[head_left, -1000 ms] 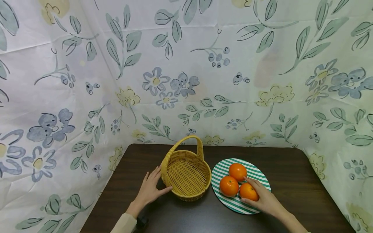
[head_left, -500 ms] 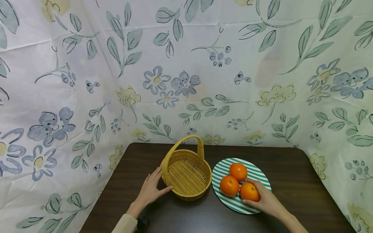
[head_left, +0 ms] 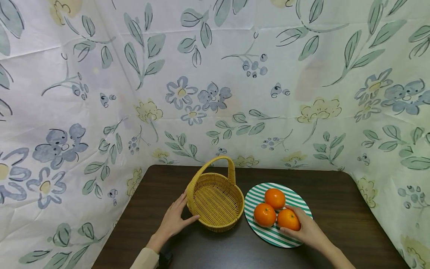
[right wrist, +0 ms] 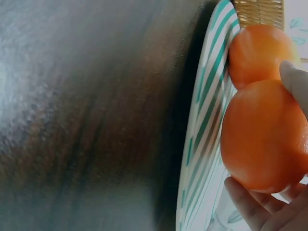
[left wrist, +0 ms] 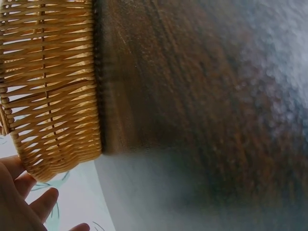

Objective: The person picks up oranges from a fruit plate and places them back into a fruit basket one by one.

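My right hand (head_left: 309, 232) holds the nearest orange (head_left: 289, 219) on the striped plate (head_left: 274, 238), thumb on one side and fingers on the other. Seen from the right wrist, that orange (right wrist: 264, 137) is large and glossy, the thumb (right wrist: 294, 84) above it and fingers (right wrist: 248, 202) underneath. Two more oranges share the plate, one at the left (head_left: 264, 215) and one at the back (head_left: 274, 198). My left hand (head_left: 172, 221) touches the left side of a yellow wicker basket (head_left: 216, 203) with spread fingers. In the left wrist view its fingertips (left wrist: 44, 202) are by the basket's edge.
The basket's arched handle (head_left: 215, 160) rises high on its left and back. Basket and plate stand close side by side on the dark wooden table (head_left: 339, 209). A floral cloth (head_left: 215, 93) hangs behind the table and along both sides.
My right thumb and fingers have drawn slightly closer around the nearest orange. The left hand, the basket and the plate stay where they were; the view shifts a little.
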A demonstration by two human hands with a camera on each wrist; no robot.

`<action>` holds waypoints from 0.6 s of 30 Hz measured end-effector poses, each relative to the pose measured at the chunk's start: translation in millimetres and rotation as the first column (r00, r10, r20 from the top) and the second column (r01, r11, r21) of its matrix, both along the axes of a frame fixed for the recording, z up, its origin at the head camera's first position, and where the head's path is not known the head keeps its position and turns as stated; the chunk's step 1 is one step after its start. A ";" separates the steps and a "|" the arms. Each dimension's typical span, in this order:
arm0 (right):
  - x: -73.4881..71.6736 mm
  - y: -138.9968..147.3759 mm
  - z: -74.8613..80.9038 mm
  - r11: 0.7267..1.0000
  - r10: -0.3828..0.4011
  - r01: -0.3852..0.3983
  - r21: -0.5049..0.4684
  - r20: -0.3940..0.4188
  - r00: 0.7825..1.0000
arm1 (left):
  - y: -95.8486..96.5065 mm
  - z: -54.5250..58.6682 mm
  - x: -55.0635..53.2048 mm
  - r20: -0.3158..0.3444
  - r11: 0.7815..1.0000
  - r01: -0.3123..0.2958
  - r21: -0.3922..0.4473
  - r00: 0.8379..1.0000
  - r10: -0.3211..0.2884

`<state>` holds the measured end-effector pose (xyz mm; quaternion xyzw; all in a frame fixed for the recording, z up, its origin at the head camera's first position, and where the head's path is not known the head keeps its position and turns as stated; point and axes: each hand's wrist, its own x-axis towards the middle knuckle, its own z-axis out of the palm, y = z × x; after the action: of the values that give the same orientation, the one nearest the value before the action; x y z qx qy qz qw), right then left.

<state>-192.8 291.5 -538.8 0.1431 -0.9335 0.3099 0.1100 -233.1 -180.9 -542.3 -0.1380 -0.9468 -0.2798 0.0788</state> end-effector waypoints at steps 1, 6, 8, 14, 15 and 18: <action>-0.3 0.2 0.9 1.000 0.000 0.000 0.004 -0.005 1.000 | 0.1 0.3 0.0 -0.002 1.000 0.000 0.002 1.000 0.000; -3.4 1.8 6.5 1.000 -0.001 0.002 0.021 -0.043 0.999 | 0.6 0.6 -1.6 -0.024 1.000 0.017 0.008 1.000 -0.017; -5.0 1.7 9.1 1.000 0.003 -0.002 0.022 -0.056 0.998 | 0.5 0.4 -2.1 -0.024 1.000 0.024 0.009 0.999 -0.024; -8.7 -1.5 16.0 0.999 0.030 -0.029 0.015 -0.080 0.996 | -0.6 -0.3 -0.6 0.016 1.000 0.016 0.010 1.000 -0.016; -9.0 -2.1 17.1 0.999 0.034 -0.033 0.014 -0.085 0.996 | -0.8 -0.6 -0.3 0.027 1.000 0.012 0.008 1.000 -0.013; -12.8 -3.4 21.6 0.999 0.043 -0.042 0.018 -0.104 0.994 | -0.4 -1.3 -1.5 0.033 1.000 0.008 0.004 0.999 -0.008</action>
<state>-205.7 288.1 -517.2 0.1798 -0.9256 0.2969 0.1509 -234.6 -181.3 -543.6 -0.1370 -0.9469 -0.2842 0.0624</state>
